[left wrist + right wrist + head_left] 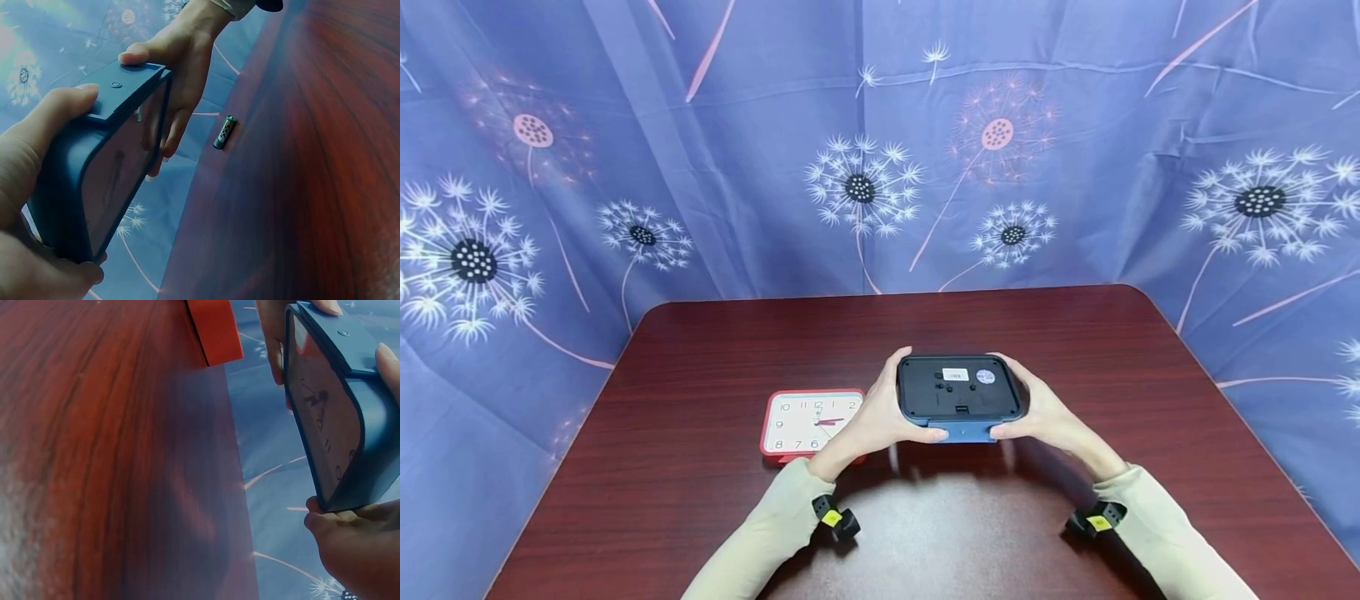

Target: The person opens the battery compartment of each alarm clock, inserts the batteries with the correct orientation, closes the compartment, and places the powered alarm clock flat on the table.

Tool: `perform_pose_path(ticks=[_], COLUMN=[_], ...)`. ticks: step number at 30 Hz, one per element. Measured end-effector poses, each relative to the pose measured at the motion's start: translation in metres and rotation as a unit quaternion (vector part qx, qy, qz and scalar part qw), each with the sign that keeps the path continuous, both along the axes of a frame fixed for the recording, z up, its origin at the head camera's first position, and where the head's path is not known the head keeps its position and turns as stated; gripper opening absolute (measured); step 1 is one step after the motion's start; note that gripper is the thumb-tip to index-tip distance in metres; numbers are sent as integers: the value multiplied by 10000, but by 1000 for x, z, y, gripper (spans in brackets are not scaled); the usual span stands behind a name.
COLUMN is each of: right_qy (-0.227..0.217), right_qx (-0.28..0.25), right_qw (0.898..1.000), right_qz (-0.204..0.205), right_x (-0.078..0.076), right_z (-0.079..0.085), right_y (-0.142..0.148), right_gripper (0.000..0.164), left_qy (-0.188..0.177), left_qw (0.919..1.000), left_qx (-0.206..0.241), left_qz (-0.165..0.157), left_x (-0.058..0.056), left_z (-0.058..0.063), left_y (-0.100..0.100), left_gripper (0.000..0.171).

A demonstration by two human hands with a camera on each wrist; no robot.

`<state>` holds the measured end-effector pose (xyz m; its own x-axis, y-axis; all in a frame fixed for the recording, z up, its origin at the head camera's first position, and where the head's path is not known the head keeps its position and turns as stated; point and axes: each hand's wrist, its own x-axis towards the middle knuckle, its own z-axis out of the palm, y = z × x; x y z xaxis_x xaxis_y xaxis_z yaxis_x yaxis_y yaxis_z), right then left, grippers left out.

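A dark blue clock is held up off the table between both hands. Its black back, with a white label and a round sticker, faces the head view, while the dial faces away and shows in the wrist views. My left hand grips one short end, thumb on the blue edge that carries a small button. At the opposite end my right hand grips it the same way. Beside the left forearm a red clock with a white dial lies face up, partly covered by that hand.
A small cylindrical battery lies on the dark red wooden table, visible in the left wrist view. A blue curtain with a dandelion print hangs around the table's back and sides.
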<state>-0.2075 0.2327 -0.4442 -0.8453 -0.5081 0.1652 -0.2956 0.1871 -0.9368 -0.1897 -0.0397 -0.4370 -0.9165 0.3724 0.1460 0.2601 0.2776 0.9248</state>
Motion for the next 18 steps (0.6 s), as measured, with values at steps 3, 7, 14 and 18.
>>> perform_pose_path(ticks=[3,7,14,18], right_qy=[75,284,526,364], right_qx=[10,205,675,577], right_qw=[10000,9994,9963,9976], right_qz=[-3,-22,-42,102], right_x=[1,0,0,0], right_z=[-1,-3,-7,-7], right_y=[1,2,5,5], right_gripper=[101,106,105,103], left_qy=[14,192,563,586], left_qw=[9997,9993,9965,9953], left_qx=[-221,-324,-612,-764], left_qz=[33,-10,-30,-50], left_x=[0,0,-1,-1], left_z=[0,-3,-6,-8], left_y=[0,-1,-2,-2], left_gripper=[120,114,106,107])
